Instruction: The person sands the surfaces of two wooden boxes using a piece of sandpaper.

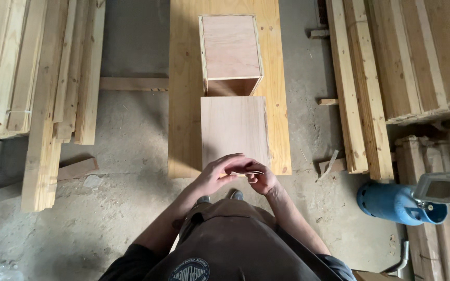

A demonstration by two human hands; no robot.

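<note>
I look down at a plywood box [234, 130] standing on a pale wooden board [183, 104] on the floor. A second plywood box [230, 49], open toward me, stands just behind it on the same board. My left hand [219, 173] and my right hand [260, 177] meet at the near edge of the closer box. Between their fingers is a thin, flat, light piece [251, 172], too small to identify. Both hands touch it. A brown apron [225, 239] covers my front.
Stacks of long timber planks [37, 78] lie at the left, more planks and boards [391, 62] at the right. A blue gas cylinder [397, 203] lies on the concrete floor at the lower right. Wood offcuts [76, 169] are scattered about.
</note>
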